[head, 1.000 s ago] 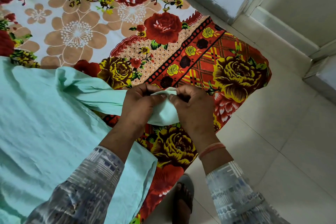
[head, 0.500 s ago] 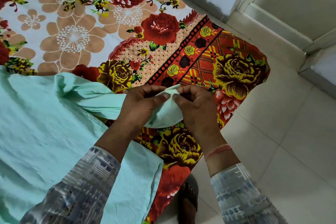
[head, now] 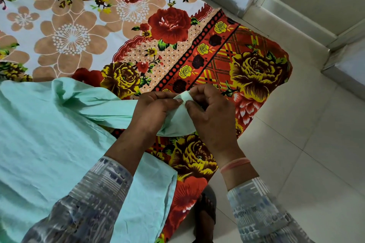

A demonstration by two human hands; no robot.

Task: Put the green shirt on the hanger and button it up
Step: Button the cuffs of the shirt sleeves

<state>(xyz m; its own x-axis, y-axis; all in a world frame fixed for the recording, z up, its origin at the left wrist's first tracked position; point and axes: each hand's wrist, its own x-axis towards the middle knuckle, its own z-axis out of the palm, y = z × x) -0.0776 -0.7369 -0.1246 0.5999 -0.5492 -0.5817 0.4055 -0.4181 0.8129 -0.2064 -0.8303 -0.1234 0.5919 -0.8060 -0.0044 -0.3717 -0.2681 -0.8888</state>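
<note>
The pale green shirt (head: 45, 134) lies spread over the left part of a flowered bed. One sleeve stretches right toward the bed's corner. My left hand (head: 156, 110) and my right hand (head: 213, 114) meet at the sleeve's cuff (head: 184, 97). Both pinch the cuff's edge between thumb and fingers, holding it a little above the sheet. The cuff's button is hidden by my fingers. No hanger is in view.
The flowered bedsheet (head: 217, 49) covers the bed, whose corner points right. Pale floor tiles (head: 306, 154) lie to the right. A wall base and door frame (head: 276, 12) run along the top right. My sandalled foot (head: 205, 213) stands by the bed's edge.
Both hands stay on the cuff. My fingertips have drawn closer together and the cuff edge now stands up between them. The camera has shifted slightly.
</note>
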